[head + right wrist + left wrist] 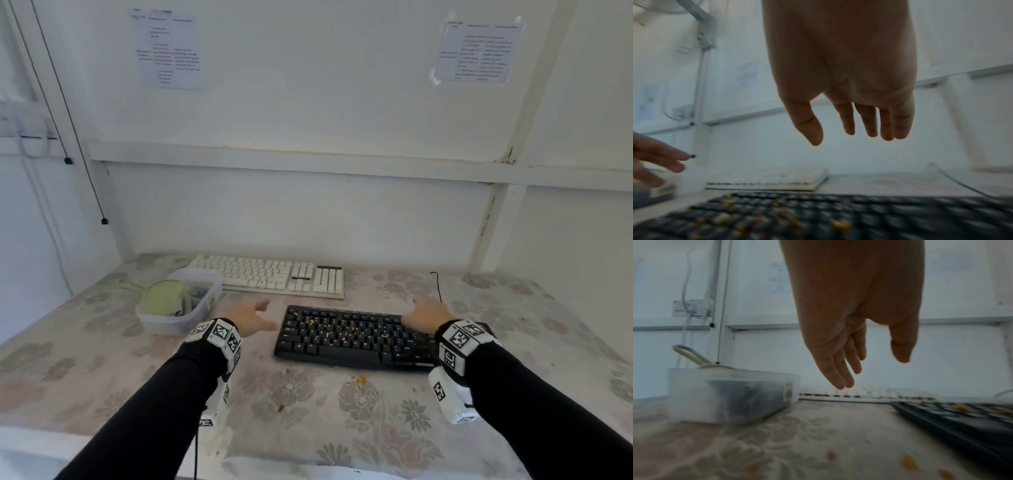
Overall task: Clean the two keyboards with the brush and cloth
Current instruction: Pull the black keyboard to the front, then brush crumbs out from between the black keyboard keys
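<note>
Matt black plastic keyboard (352,337), translucent plastic tub (178,301), floral cloth cover (308,404)

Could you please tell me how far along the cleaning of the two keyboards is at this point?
Nothing looks done yet: orange crumbs still litter the black keyboard and the tablecloth. Neither hand holds anything; the left hand and right hand hover open. The cleaning tools still sit in the plastic container. Both the black and the white keyboard remain to be cleaned.

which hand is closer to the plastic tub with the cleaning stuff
Left. The left hand hovers just right of the plastic tub; the right hand is over the black keyboard's far end.
</note>
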